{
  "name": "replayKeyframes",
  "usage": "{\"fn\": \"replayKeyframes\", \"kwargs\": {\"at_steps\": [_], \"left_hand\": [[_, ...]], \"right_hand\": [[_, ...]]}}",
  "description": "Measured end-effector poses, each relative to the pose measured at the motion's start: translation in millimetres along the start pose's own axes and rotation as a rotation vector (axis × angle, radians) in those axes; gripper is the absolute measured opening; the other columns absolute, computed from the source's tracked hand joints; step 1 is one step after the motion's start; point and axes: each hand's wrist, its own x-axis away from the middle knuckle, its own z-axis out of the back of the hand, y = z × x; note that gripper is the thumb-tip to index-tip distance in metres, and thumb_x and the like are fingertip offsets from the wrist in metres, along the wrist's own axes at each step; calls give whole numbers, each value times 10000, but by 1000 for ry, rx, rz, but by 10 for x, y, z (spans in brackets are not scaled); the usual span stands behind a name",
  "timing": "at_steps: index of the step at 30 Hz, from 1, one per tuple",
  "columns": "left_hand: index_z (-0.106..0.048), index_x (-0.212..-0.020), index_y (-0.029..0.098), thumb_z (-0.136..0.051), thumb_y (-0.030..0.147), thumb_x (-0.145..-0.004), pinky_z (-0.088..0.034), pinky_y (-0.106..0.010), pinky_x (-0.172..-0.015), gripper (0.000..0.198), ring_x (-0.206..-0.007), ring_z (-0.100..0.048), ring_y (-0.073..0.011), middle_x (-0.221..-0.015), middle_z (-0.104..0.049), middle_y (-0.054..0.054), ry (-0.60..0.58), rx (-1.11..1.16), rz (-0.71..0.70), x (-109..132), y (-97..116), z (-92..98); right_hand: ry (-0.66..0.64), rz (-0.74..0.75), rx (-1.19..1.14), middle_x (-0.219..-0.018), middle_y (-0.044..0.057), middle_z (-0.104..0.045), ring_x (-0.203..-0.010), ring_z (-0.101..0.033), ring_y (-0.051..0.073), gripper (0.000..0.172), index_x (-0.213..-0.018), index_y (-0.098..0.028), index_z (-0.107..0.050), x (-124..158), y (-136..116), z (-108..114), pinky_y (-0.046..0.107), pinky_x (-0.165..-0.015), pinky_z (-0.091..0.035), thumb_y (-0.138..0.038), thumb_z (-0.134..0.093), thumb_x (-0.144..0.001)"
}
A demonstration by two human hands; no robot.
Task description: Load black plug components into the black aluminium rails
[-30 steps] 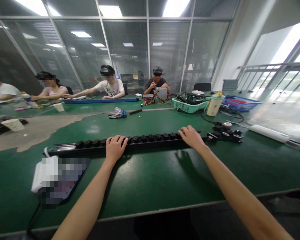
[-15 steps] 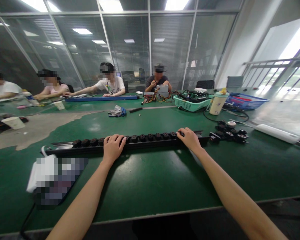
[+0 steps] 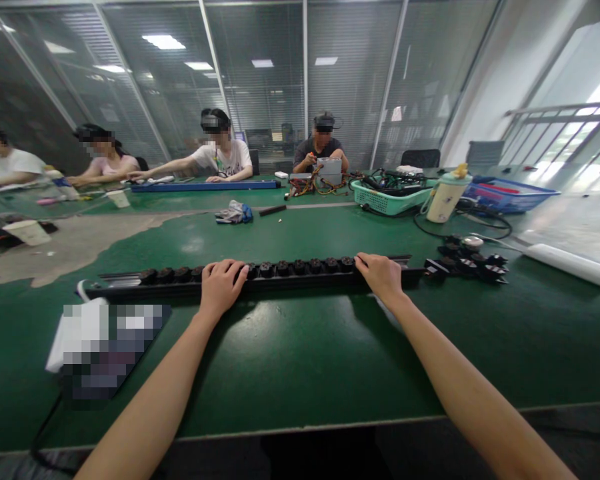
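Note:
A long black power strip housing (image 3: 300, 285) lies across the green table in front of me, its open channel holding a row of black socket modules (image 3: 299, 267). My left hand (image 3: 222, 285) rests over the strip left of its middle, fingers curled across the top and thumb on the near side. At the right end of the row, my right hand (image 3: 381, 276) has its fingers pinched together at a socket module, mostly hidden by them. To the right of the strip sits a cluster of loose black modules (image 3: 467, 261).
A white box-like device (image 3: 77, 333) and a dark flat panel (image 3: 125, 353), both blurred, lie front left. Farther off are a grey-blue glove (image 3: 234, 213), a green basket (image 3: 393, 198) of cables, a bottle (image 3: 446, 197) and a blue basket (image 3: 510, 195). Several people sit across the table.
The view has shifted slightly. My left hand stays on the strip, and my right hand stays at the row's right end, its fingers drawn closer against the strip.

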Motion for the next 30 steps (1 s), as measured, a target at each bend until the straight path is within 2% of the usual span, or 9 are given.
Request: {"fn": "replayKeyframes", "kwargs": {"at_steps": [13,22,26,30], "left_hand": [[-712,-1138,247,-329,488,-1046,-339,-477,-1041,462,-1121,-613,-286,-1175,-717,-100,1,18,1,-20,5,-9],[-712,-1139,256,-329,488,-1044,-341,-479,-1043,458,-1139,-606,-288,-1166,-720,-98,2,24,4,-15,5,-3],[-716,-1134,250,-331,490,-1044,-344,-481,-1036,462,-1127,-611,-291,-1162,-720,-102,10,26,0,-13,-3,-9],[-716,-1134,239,-327,493,-1047,-346,-482,-1032,473,-1123,-614,-294,-1157,-720,-104,11,23,-5,-10,-4,-10]], "right_hand": [[-51,-33,60,-907,99,-778,-758,-687,205,428,-1079,-257,-773,-19,-15,49,269,-611,-313,-403,-371,-1060],[-20,-68,7,-914,82,-779,-808,-688,233,376,-1163,-291,-763,-56,81,-9,282,-654,-382,-488,-488,-1000],[-29,-33,-30,-984,78,-758,-823,-666,225,380,-1185,-299,-746,-77,158,-34,277,-650,-382,-508,-490,-999],[-30,40,-75,-991,97,-706,-854,-644,228,376,-1191,-253,-732,-108,227,-89,289,-706,-419,-486,-512,-996]]}}
